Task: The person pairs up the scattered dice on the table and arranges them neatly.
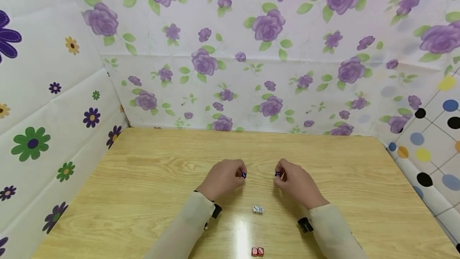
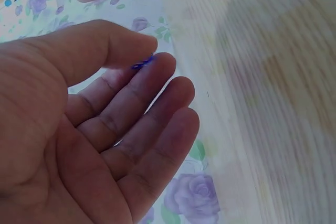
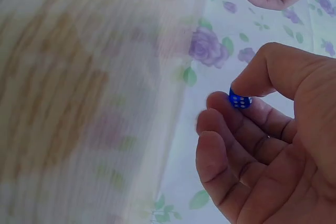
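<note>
My left hand (image 1: 224, 177) pinches a blue die (image 1: 244, 175) between thumb and fingers, over the far middle of the table. In the left wrist view that die (image 2: 142, 64) is mostly hidden by the thumb and fingers. Opposite it, my right hand (image 1: 297, 181) holds a second blue die (image 3: 240, 99) the same way, its white pips showing in the right wrist view. A gap separates the two hands. Nearer to me, between the forearms, two white dice (image 1: 258, 210) lie side by side. Two red dice (image 1: 257, 252) sit together at the bottom of the head view.
The wooden table (image 1: 151, 163) runs back to a wall hung with purple-flowered cloth (image 1: 237, 91). Patterned sheets also hang at the left (image 1: 54, 111) and right. Black straps circle both wrists, and light sleeves cover the forearms.
</note>
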Demonstrator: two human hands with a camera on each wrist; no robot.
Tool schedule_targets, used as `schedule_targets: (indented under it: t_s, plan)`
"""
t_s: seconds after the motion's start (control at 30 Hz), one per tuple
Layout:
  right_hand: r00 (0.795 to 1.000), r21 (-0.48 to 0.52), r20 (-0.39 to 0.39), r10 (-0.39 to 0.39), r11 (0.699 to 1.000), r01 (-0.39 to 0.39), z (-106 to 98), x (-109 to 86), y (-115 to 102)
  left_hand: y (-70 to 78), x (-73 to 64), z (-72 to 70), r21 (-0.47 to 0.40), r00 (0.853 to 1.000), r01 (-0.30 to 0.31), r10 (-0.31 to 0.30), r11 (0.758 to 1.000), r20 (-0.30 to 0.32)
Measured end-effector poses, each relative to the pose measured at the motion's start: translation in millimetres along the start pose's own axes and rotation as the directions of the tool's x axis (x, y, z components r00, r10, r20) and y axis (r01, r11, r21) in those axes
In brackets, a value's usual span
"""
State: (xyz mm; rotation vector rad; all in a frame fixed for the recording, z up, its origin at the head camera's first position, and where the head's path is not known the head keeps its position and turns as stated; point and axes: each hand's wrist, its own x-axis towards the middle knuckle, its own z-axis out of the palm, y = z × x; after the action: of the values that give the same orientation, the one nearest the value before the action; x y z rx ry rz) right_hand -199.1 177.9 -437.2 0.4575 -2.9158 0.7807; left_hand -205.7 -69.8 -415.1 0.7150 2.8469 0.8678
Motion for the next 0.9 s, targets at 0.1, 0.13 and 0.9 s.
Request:
schedule_targets:
  t_s: [0.1, 0.13, 0.9]
  plan:
    - [1.000, 0.004, -0.001, -0.011, 1.000, 0.011, -1.5, -0.5, -0.8, -0.8, 0.8, 0.3, -0.003, 1.000, 0.001, -0.001, 1.000, 0.001]
    - [1.000, 0.007, 0.001, -0.010, 1.000, 0.010, -2.2, -0.7, -1.3, -0.9, 0.9, 0.5, -0.005, 1.000, 0.001, -0.001, 1.000, 0.002]
    - [0.999, -0.023, 0.040, -0.028, 0.999, 0.029, -2.8, 0.6, -0.1, -2.2, 0.1, 0.8, -0.025, 0.999, 0.023, -0.021, 0.999, 0.042]
